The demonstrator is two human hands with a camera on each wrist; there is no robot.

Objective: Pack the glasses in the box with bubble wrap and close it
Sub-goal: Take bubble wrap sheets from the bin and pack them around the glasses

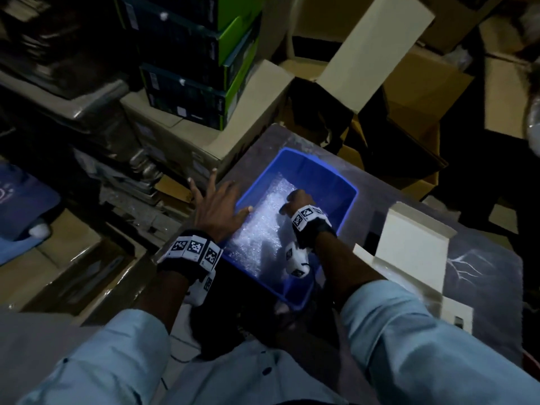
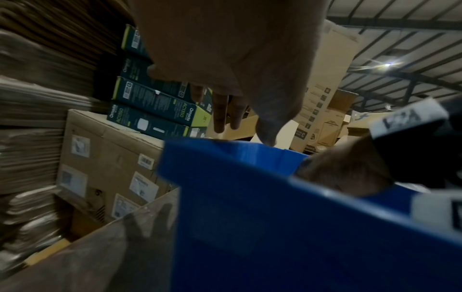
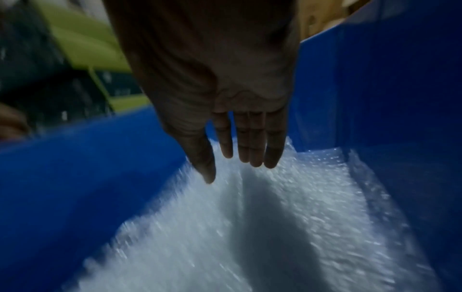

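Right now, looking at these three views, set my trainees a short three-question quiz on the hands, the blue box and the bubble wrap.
1. True or false: the bubble wrap lies inside the blue box.
2. Which hand is inside the box? A left hand; B right hand.
3. Fill in: the left thumb rests on the box's ____.

Key: 1 true; 2 B, fingers straight above the wrap; 3 rim.

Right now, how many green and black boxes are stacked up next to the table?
4 show in the head view, in one stack on a brown carton left of the table: the top box, the second box, the third box and the bottom box. More may be hidden in the dark.
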